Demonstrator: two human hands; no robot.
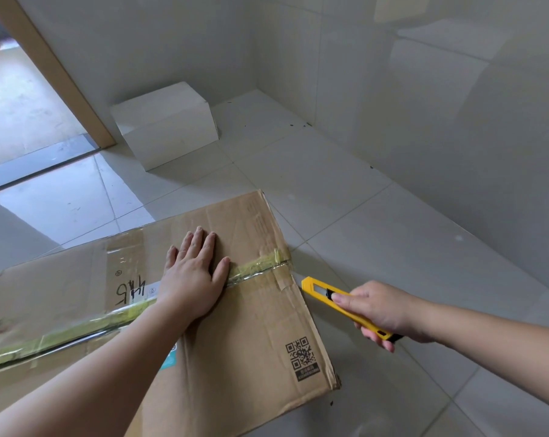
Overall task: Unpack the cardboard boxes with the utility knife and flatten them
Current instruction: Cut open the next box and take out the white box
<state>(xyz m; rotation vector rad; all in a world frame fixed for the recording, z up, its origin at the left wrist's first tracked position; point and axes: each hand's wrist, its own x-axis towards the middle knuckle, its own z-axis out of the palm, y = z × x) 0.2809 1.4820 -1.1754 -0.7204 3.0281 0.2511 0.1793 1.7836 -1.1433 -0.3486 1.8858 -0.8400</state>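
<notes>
Cardboard box (254, 316) under flat left hand (192, 279); right hand (380, 310) grips utility knife (339, 299) beside.

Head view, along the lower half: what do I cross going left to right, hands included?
Taped seam of the brown cardboard box → left hand pressed flat on the box top → QR code → yellow utility knife → right hand holding it, over the tiled floor.

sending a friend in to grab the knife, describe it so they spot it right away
Start at the big brown cardboard box lying on the pale tiled floor, under the left hand. Just off its right edge, where the yellowish tape seam ends, the right hand grips the utility knife. It is a slim bright yellow bar, the only yellow tool there.
</notes>
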